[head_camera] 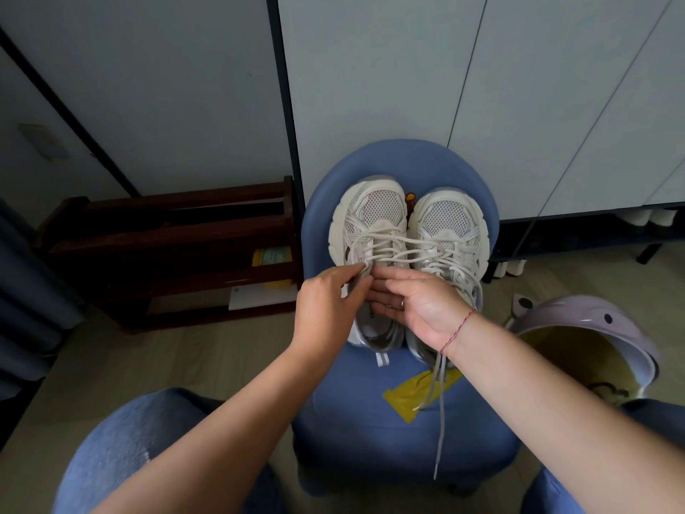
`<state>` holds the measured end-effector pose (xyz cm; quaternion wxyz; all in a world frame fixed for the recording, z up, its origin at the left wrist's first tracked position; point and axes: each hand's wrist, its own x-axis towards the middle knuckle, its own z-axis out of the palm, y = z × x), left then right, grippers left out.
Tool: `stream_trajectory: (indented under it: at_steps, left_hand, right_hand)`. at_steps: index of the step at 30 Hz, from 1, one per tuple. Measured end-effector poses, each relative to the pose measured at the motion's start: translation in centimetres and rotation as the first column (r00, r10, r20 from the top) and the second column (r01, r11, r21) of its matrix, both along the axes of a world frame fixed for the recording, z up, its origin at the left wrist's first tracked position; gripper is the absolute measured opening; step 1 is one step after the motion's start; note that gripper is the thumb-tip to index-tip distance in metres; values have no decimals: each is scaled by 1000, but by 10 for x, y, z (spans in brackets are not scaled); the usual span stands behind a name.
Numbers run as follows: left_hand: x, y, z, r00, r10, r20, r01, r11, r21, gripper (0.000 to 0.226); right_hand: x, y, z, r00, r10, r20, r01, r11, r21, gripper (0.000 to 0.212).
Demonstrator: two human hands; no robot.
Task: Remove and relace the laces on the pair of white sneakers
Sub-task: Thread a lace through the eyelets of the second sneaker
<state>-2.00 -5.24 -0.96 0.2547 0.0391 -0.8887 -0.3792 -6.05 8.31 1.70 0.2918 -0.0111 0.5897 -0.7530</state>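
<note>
Two white mesh sneakers stand side by side, toes away from me, on a blue chair (374,421). The left sneaker (370,217) has loose white laces (389,246) looping over toward the right sneaker (450,228). My left hand (326,306) pinches a lace at the left sneaker's upper eyelets. My right hand (419,306), with a ring and a red wrist string, lies over the tongue with its fingers against the same lace. Two grey lace ends (439,395) hang from the right sneaker down over the chair's front.
A yellow tape patch (404,398) is stuck on the chair seat. A lilac bin (589,335) with a yellow liner stands to the right. A dark wooden rack (178,246) sits on the left by the wall. My knees in jeans frame the chair.
</note>
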Motion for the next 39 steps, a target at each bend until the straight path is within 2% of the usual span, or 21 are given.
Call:
stream_trajectory:
  at_steps: [4,9,11,15,18,21,25,27,32,36,39]
  left_hand:
    - [-3,-6,3,999,-49,20,48,997,57,22]
    - [-5,-12,6,992,-89,86,71,977,201,21]
    - [-6,-13,5,990,-99,100,70,964,257,19]
    - [-10,-13,3,989,-97,113,53,940,337,16]
    - [-13,-12,2,988,-80,135,28,936,351,11]
    - [-14,-13,2,984,-89,155,27,931,365,12]
    - [-13,-13,3,983,-93,158,22,915,403,16]
    - [-14,-13,2,982,-96,165,20,911,411,18]
    - [-17,-15,1,980,-93,176,17,919,393,17]
    - [-16,-16,1,978,-114,174,34,912,410,17]
    - [-17,-16,1,977,-119,178,33,905,423,14]
  right_hand:
    - [-1,-10,-5,995,-97,-31,98,994,39,21]
    - [1,-29,-19,925,-278,-258,335,918,211,14]
    - [2,-30,-23,901,-255,-350,356,896,265,22]
    - [19,-18,-25,847,-140,-513,374,842,389,19]
    - [54,-2,-34,890,-69,-450,285,856,431,20]
    - [88,8,-40,952,7,-306,149,862,485,15]
    - [83,12,-39,978,64,-198,51,848,527,18]
    - [68,9,-34,972,42,-229,85,852,516,22]
    - [33,-11,-22,930,-144,-337,279,874,397,23]
    - [24,-24,-24,918,-199,-344,324,876,357,18]
    - [29,-22,-26,927,-155,-340,281,889,361,23]
